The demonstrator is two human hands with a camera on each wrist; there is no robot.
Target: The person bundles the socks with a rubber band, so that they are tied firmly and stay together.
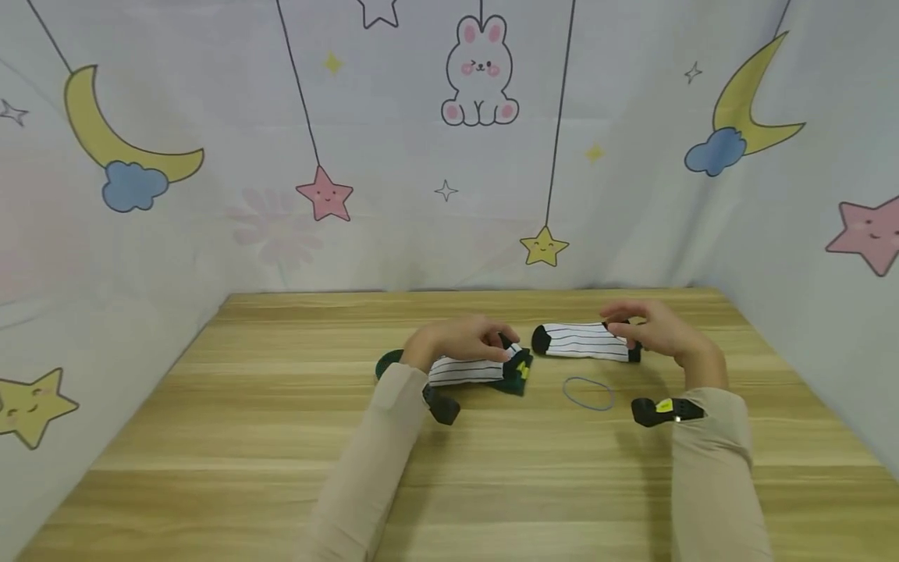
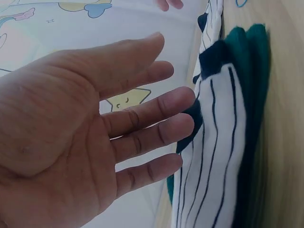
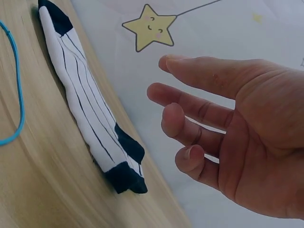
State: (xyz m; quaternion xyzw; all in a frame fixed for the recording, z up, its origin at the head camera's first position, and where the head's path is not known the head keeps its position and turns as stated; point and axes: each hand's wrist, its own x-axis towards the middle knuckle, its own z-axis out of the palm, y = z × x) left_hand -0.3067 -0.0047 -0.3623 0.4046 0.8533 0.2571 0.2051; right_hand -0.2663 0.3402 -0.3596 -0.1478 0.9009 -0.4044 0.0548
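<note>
Below left hand (image 1: 460,339), striped sock (image 1: 465,372), contact unclear

Bare lanes run along the worktop's (image 1: 211,437) left edge and between the sleeves (image 1: 372,460), up to the blue loop (image 3: 21,104). Toward the back edge, the striped sock (image 1: 460,371) on the green sock (image 2: 259,57) and a second striped sock (image 1: 576,341) obstruct low passage; the printed cloth (image 1: 393,257) walls off the rear.

Blk-striped wht socks (image 1: 579,341), grn fabric (image 2: 256,61), blue loop (image 3: 21,97)

no words, numbers or brands are legible. a yellow label (image 1: 664,406) on the black right-wrist camera (image 1: 644,412) is too small to read.
</note>
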